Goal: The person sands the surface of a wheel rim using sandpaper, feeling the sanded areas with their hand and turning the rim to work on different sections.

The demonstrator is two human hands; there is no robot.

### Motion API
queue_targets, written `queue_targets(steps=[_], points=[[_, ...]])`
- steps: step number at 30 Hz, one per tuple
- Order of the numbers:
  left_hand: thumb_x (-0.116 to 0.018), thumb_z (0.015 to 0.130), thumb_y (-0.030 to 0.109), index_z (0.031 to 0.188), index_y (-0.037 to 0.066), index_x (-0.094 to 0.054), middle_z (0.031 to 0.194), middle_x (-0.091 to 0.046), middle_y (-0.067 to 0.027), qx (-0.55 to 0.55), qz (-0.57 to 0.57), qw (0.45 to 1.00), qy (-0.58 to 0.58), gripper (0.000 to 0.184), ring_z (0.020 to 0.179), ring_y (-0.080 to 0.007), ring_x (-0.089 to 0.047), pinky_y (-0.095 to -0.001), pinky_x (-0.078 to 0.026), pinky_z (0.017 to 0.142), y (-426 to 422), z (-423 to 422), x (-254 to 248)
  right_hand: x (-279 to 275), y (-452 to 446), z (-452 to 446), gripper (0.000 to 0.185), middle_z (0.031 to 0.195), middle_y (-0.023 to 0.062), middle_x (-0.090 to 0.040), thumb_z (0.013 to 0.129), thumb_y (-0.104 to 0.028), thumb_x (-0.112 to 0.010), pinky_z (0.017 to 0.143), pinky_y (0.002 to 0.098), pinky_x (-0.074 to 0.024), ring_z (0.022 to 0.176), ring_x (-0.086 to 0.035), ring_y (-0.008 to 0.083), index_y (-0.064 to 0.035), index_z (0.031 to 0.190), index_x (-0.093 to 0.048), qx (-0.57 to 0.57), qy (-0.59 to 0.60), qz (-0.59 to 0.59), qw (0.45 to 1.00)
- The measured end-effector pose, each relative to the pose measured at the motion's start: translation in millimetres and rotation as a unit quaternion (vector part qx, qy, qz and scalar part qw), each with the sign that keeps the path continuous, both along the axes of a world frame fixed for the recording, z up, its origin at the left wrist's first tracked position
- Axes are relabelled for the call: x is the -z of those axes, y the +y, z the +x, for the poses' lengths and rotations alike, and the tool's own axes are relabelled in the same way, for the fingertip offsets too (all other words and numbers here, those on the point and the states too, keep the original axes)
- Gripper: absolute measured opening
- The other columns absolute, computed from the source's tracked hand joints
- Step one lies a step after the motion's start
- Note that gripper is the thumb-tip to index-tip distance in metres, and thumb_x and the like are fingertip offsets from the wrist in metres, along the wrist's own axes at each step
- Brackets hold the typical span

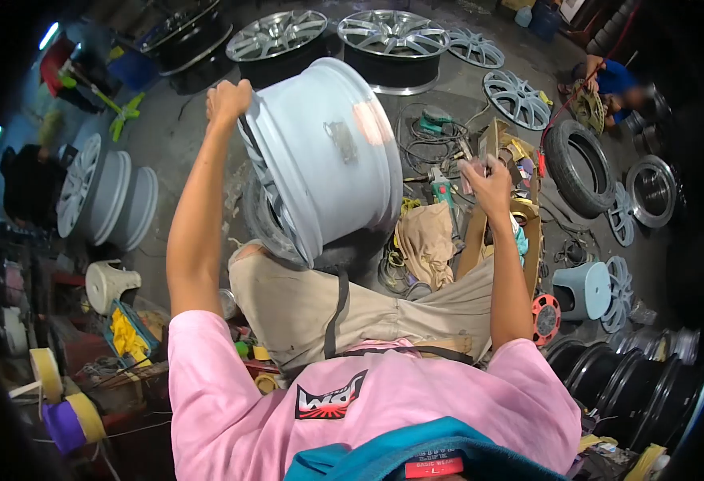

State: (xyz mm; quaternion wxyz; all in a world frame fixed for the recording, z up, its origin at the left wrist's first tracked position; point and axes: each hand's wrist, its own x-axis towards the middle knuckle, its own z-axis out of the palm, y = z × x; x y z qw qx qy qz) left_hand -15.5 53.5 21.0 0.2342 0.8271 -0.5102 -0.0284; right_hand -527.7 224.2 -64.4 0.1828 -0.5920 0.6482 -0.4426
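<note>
A grey-primed car wheel rim (304, 120) stands on its edge, tilted, in front of my knees. On its barrel are a dark scuffed patch and a pinkish-tan patch. My left hand (227, 103) is closed over the rim's upper left lip. My right hand (488, 183) is off the rim, above a cardboard box (474, 240) of mixed supplies. Its fingers are closed on a small reddish piece (470, 171), too blurred to name surely. Just left of that hand lies a green angle grinder (441, 191) with a tan cloth (428, 240) below it.
Polished rims (392, 36) stand at the back. A tyre (580, 168) and a blue stool (582, 290) are on the right. Cables and another green power tool (434, 122) lie on the floor. Grey rims (111, 196) stand at left. Another person (612, 84) crouches at back right.
</note>
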Motion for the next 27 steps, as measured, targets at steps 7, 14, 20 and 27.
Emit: queue_targets(steps=[7, 14, 20, 27], points=[[-0.058, 0.101, 0.049, 0.141, -0.004, -0.056, 0.144, -0.056, -0.0268, 0.381, -0.108, 0.901, -0.176, 0.066, 0.135, -0.0428, -0.053, -0.0475, -0.043, 0.114, 24.3, -91.2, -4.9, 37.5, 22.0, -13.2, 0.039, 0.069, 0.0186, -0.067, 0.084, -0.032, -0.081, 0.061, 0.0421, -0.0494, 0.063, -0.067, 0.0299, 0.0022, 0.079, -0.061, -0.024, -0.005, 0.028, 0.999], [-0.058, 0.1, 0.055, 0.153, -0.005, -0.04, 0.164, -0.03, -0.0282, 0.477, -0.117, 0.825, -0.281, 0.082, 0.151, -0.0454, -0.033, -0.0539, -0.027, 0.124, 135.4, -195.2, 51.7, 37.7, 40.8, -20.0, 0.039, 0.071, 0.0207, -0.067, 0.085, -0.032, -0.08, 0.065, 0.0463, -0.0502, 0.068, -0.066, 0.0405, 0.0026, 0.082, -0.061, -0.041, 0.014, 0.046, 0.998], [-0.067, 0.1, 0.035, 0.118, 0.001, -0.074, 0.144, -0.06, -0.0192, 0.652, 0.05, 0.75, -0.094, 0.039, 0.136, -0.0363, -0.055, -0.0465, -0.042, 0.116, 245.3, -214.2, 79.6, 39.7, 43.2, -21.2, 0.038, 0.07, 0.0189, -0.067, 0.087, -0.032, -0.08, 0.064, 0.0451, -0.0499, 0.066, -0.066, 0.0362, 0.0013, 0.086, -0.061, -0.006, -0.028, 0.027, 0.999], [-0.057, 0.104, 0.042, 0.143, -0.01, -0.053, 0.159, -0.04, -0.0286, 0.416, -0.151, 0.849, -0.289, 0.065, 0.148, -0.0432, -0.039, -0.0482, -0.035, 0.121, 113.3, -178.5, 24.0, 41.8, 40.6, -12.0, 0.034, 0.069, 0.0147, -0.066, 0.092, -0.029, -0.076, 0.062, 0.0418, -0.0496, 0.064, -0.066, 0.0232, 0.0005, 0.091, -0.06, -0.015, -0.093, 0.035, 0.995]])
